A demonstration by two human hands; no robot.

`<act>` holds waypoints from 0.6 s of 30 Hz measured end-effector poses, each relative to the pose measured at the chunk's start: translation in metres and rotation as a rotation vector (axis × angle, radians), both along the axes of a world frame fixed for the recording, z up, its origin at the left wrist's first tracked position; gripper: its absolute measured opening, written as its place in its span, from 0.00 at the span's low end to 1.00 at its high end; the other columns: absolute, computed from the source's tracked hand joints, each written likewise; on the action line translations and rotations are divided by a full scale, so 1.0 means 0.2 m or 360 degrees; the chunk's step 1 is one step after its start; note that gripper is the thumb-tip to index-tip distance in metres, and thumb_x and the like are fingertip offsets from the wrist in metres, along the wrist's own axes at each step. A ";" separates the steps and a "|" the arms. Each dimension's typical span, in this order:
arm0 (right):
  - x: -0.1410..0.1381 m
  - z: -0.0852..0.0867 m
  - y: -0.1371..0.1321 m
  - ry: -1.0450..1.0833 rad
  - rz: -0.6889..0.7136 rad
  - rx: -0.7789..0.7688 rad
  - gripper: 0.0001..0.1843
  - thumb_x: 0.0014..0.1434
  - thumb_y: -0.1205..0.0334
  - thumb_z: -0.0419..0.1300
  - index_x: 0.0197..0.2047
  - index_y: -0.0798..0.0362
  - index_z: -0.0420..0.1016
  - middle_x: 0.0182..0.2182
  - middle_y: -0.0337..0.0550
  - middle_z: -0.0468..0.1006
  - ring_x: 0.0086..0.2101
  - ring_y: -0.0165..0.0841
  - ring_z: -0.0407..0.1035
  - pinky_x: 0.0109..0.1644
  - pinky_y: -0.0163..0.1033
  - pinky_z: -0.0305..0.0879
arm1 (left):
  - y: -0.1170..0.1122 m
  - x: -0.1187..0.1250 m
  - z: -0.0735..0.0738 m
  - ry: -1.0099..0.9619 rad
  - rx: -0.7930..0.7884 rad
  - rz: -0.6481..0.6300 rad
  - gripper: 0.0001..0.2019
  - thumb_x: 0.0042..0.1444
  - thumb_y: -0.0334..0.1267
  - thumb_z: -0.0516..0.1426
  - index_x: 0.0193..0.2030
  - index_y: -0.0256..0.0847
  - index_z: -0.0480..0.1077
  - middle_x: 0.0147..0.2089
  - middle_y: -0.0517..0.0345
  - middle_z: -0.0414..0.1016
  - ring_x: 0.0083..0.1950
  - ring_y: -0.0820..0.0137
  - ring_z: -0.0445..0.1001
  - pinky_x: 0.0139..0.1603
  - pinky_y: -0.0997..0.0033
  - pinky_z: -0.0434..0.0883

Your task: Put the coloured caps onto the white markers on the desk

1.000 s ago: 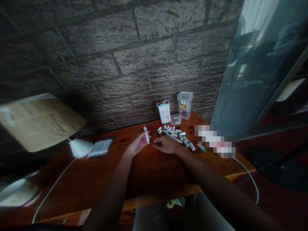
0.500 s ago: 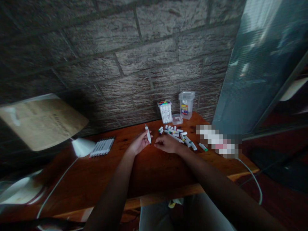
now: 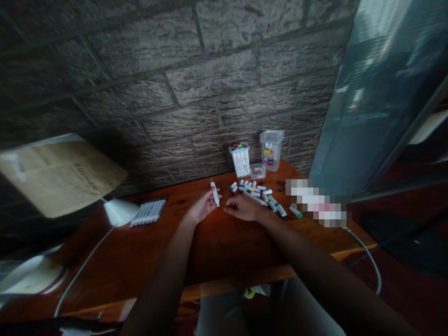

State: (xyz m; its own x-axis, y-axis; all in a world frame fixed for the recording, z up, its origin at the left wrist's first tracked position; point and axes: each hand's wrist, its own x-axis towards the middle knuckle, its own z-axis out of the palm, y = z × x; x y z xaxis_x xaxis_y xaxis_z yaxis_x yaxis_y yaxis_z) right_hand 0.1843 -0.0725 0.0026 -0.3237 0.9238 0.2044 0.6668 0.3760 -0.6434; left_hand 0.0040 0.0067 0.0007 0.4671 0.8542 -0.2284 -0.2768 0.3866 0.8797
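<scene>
My left hand (image 3: 203,206) is closed around a white marker (image 3: 215,195), which it holds tilted above the table. Dark tips show at both its upper and lower ends. Just right of the marker's lower end is my right hand (image 3: 243,206), with thumb and fingers curled together; whatever they may hold is hidden. Behind and beside that hand lie several loose white markers and caps (image 3: 269,192), some with green or yellow ends. Farther left, a row of white markers with black ends (image 3: 149,212) lies side by side.
A clear box packed with colour-topped markers (image 3: 241,161) stands at the back, near an upright clear container (image 3: 272,151) and a small clear lid (image 3: 258,171). A lamp (image 3: 63,175) is at left on the wooden table (image 3: 231,252). A blurred-out object (image 3: 315,203) lies at right, with a cable.
Both hands stay almost where they were, the left still holding the marker. The view has shifted slightly; no object has visibly been moved.
</scene>
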 end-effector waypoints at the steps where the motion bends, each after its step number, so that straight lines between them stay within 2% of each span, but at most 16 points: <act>1: 0.00 0.00 0.00 -0.0003 -0.0007 0.0005 0.10 0.63 0.64 0.58 0.36 0.56 0.80 0.32 0.42 0.82 0.31 0.28 0.71 0.38 0.33 0.61 | 0.00 0.00 0.00 -0.0002 -0.0003 -0.0001 0.08 0.60 0.38 0.61 0.42 0.35 0.76 0.32 0.54 0.78 0.30 0.75 0.75 0.32 0.77 0.70; 18: 0.00 0.00 0.00 -0.0040 0.0000 -0.0010 0.10 0.64 0.63 0.59 0.37 0.57 0.81 0.32 0.43 0.82 0.31 0.28 0.71 0.37 0.32 0.60 | -0.01 0.01 0.01 0.0031 0.0008 0.0010 0.08 0.61 0.37 0.61 0.42 0.34 0.75 0.31 0.55 0.78 0.27 0.77 0.73 0.29 0.78 0.70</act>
